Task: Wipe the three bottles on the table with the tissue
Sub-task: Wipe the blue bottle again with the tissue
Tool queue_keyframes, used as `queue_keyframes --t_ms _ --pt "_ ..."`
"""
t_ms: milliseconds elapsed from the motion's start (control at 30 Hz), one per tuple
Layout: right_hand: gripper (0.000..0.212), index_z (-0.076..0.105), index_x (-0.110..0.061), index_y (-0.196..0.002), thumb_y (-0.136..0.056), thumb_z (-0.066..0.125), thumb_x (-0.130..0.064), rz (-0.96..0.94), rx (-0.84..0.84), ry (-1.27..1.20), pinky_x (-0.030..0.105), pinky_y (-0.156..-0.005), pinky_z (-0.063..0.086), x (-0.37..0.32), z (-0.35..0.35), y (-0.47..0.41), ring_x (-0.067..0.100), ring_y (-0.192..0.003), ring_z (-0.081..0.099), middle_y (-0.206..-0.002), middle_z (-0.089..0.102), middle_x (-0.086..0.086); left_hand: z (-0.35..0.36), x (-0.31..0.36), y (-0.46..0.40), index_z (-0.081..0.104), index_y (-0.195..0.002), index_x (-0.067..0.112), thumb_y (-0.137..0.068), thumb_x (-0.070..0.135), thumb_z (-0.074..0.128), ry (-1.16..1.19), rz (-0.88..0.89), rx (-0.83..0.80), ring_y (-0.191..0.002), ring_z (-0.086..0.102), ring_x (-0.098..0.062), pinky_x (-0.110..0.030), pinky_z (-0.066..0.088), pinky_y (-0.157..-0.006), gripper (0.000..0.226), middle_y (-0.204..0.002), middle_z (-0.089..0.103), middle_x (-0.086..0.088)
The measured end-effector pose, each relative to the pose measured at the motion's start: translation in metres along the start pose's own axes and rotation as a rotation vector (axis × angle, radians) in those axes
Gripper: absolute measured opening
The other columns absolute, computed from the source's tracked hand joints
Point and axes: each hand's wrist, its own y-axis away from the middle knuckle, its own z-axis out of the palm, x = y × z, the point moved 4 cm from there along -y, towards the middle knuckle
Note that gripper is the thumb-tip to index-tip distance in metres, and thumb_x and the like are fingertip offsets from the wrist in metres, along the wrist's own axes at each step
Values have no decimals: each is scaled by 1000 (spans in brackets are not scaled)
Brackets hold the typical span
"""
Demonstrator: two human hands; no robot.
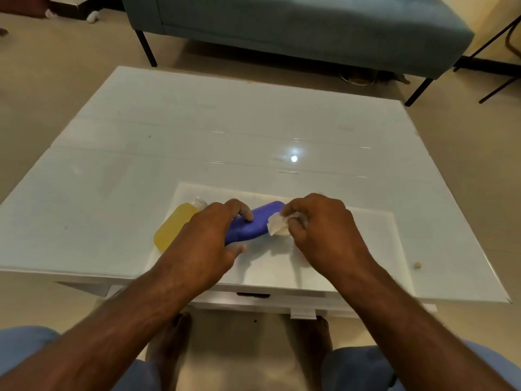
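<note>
My left hand [210,238] grips a blue bottle [255,224], held slanted just above the near part of the white glass table [197,142]. My right hand [318,224] pinches a crumpled white tissue [277,225] against the bottle's right side. A yellow bottle [173,225] with a clear cap lies on the table just left of my left hand, partly hidden by it. A third bottle is not visible.
A grey-blue sofa [296,26] on black legs stands beyond the table's far edge. A small beige crumb [417,265] lies near the front right edge. My knees and bare feet show below the near edge, under a drawer front [253,299].
</note>
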Motion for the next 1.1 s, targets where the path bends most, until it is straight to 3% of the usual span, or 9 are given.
queue_keyframes --t_ms 167,267,400,600,700,767,900,1000,1100 --pt "19 70 -30 -120 -102 62 -29 -236 -84 -5 37 -113 34 -32 26 23 8 -112 59 -118 68 -12 6 -1 -1 58 -101 37 -87 30 75 51 -30 -50 -89 63 -7 -26 55 -81 23 -104 64 12" --pt "18 73 -21 -117 -101 64 -19 -281 -99 1 33 -98 47 -29 32 21 16 -110 61 -116 68 -3 10 -5 0 53 -110 30 -84 29 78 25 -77 -102 -89 65 -7 -29 57 -83 36 -104 67 10" --pt "21 72 -25 -121 -102 66 -31 -54 -39 126 32 -98 52 -11 20 3 19 -112 62 -117 69 -1 9 -5 0 50 -129 33 -83 41 77 -78 -91 -136 -94 65 -9 -27 55 -84 54 -116 67 11" --pt "18 75 -18 -113 -100 64 -16 -348 -195 52 37 -97 49 -42 37 29 21 -111 59 -119 66 1 9 -3 -4 52 -133 37 -86 32 75 -167 -44 -125 -97 67 -13 -31 57 -88 52 -118 69 9" --pt "21 75 -28 -118 -98 70 -28 -205 -82 189 34 -105 46 -23 24 10 18 -114 59 -122 66 -5 11 -6 -4 43 -143 40 -87 33 74 -250 -29 -156 -104 63 -13 -30 54 -91 64 -125 64 7" --pt "25 74 -28 -123 -98 71 -24 -104 -45 195 26 -95 45 -11 11 -1 21 -115 62 -127 65 -3 11 -8 -4 39 -146 41 -88 36 73 -259 -28 -168 -106 61 -12 -28 50 -92 68 -128 62 7" --pt "22 75 -20 -121 -101 67 -21 -207 -201 139 33 -105 45 -30 24 11 21 -119 57 -124 64 1 12 -7 -5 45 -144 35 -87 33 75 -239 -54 -169 -108 62 -15 -28 49 -94 64 -129 63 5" --pt "21 78 -13 -111 -99 61 -8 -396 -251 52 39 -96 51 -47 39 27 24 -113 60 -120 67 6 12 -10 -7 54 -132 29 -84 30 78 -210 -101 -159 -101 66 -15 -30 55 -92 54 -121 67 3" --pt "19 78 -23 -113 -99 66 -19 -250 -122 145 40 -101 50 -26 25 6 23 -109 64 -119 69 0 11 -13 -7 59 -125 29 -80 43 79 -229 -130 -156 -95 63 -12 -29 55 -88 51 -114 68 5"
